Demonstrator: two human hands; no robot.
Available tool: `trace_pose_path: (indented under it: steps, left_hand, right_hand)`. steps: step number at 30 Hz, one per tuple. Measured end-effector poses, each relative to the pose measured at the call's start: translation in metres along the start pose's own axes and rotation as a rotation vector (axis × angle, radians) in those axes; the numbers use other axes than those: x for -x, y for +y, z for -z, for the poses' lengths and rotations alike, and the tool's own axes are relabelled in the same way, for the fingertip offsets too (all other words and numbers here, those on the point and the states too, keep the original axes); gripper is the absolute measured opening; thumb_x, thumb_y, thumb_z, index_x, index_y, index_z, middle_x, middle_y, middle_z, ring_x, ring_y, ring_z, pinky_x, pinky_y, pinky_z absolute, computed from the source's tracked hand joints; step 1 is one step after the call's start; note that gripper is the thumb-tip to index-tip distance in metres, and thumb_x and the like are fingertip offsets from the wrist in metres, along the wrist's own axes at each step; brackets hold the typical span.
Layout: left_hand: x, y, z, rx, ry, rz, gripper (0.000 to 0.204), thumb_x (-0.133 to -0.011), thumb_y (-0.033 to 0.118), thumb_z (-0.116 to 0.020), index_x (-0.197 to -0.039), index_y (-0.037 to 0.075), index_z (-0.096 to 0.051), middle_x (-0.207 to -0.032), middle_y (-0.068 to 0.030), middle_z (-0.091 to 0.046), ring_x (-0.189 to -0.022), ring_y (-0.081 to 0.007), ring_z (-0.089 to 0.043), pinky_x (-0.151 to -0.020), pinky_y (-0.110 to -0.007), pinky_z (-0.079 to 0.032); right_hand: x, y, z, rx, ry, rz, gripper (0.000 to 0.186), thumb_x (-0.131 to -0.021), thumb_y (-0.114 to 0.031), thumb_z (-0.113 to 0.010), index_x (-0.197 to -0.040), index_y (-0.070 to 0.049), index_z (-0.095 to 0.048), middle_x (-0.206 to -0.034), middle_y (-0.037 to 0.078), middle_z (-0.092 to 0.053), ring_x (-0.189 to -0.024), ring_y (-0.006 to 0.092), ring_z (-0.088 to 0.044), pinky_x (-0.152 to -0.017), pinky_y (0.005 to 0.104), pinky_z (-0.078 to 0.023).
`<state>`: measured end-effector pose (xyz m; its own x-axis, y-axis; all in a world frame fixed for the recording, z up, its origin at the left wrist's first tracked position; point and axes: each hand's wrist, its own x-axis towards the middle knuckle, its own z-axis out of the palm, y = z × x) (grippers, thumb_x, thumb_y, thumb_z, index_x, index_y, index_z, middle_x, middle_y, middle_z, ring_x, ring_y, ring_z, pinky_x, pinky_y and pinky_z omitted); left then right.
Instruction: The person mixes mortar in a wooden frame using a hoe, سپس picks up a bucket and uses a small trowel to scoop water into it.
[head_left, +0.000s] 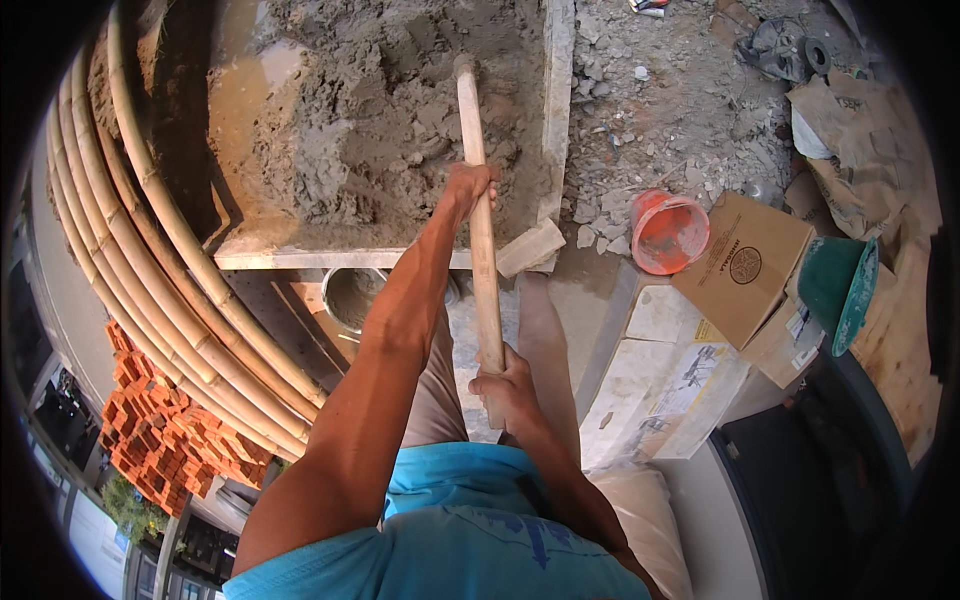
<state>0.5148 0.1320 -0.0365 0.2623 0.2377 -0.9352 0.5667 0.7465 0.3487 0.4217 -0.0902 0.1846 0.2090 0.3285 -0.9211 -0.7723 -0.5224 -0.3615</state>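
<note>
A long, flat-sided wooden tool handle (484, 270) runs upright through the middle of the view. Its far end goes into a heap of wet grey mortar (370, 130), which hides the tool's head, so its kind cannot be made out. My left hand (470, 187) is wrapped round the handle about midway, with the arm stretched forward. Lower down, close to my body, my right hand (510, 380) grips the handle near its butt end. The mortar lies in a shallow trough with a wooden rim (330, 257), with watery slurry along its left side.
Bamboo poles (150, 180) and a pile of red bricks (160, 420) stand at left. A bucket (333, 290) sits below the trough's near edge. Rubble (640, 110), a red bucket (650, 240), a cardboard box (720, 240) and a green basin (835, 285) lie at right.
</note>
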Motion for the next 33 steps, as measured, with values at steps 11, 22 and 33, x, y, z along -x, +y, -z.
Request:
trace_pose_path:
  steps: [11,22,33]
  left_hand:
    - [0.065,-0.054,0.032,0.070,-0.037,0.199,0.011,-0.078,0.005,-0.064,-0.076,0.001,-0.053,-0.056,-0.0045,-0.053,-0.043,-0.0144,-0.051,-0.037,-0.031,-0.048]
    - [0.123,-0.028,0.073,0.431,-0.241,0.224,0.019,-0.081,0.016,-0.068,-0.081,0.007,-0.050,-0.056,-0.0023,-0.049,-0.045,-0.0148,-0.049,-0.043,-0.032,-0.048]
    - [0.127,0.020,0.117,1.005,-0.199,0.089,0.025,-0.078,0.021,-0.074,-0.073,0.012,-0.050,-0.058,-0.0024,-0.050,-0.051,-0.0181,-0.050,-0.048,-0.034,-0.046]
  right_hand:
    - [0.085,0.014,-0.029,0.113,-0.006,-0.050,0.043,-0.064,-0.004,-0.063,-0.104,0.002,-0.049,-0.069,0.006,-0.051,-0.056,0.0130,-0.051,-0.050,0.0269,-0.041]
    - [0.156,-0.078,-0.037,0.382,-0.168,0.048,0.037,-0.067,-0.009,-0.064,-0.100,0.003,-0.050,-0.072,0.007,-0.051,-0.062,0.0141,-0.051,-0.056,0.0287,-0.042]
    - [0.207,-0.163,0.036,0.799,-0.332,0.004,0.049,-0.058,-0.019,-0.068,-0.099,0.001,-0.052,-0.086,0.013,-0.055,-0.082,0.0202,-0.051,-0.075,0.0321,-0.043]
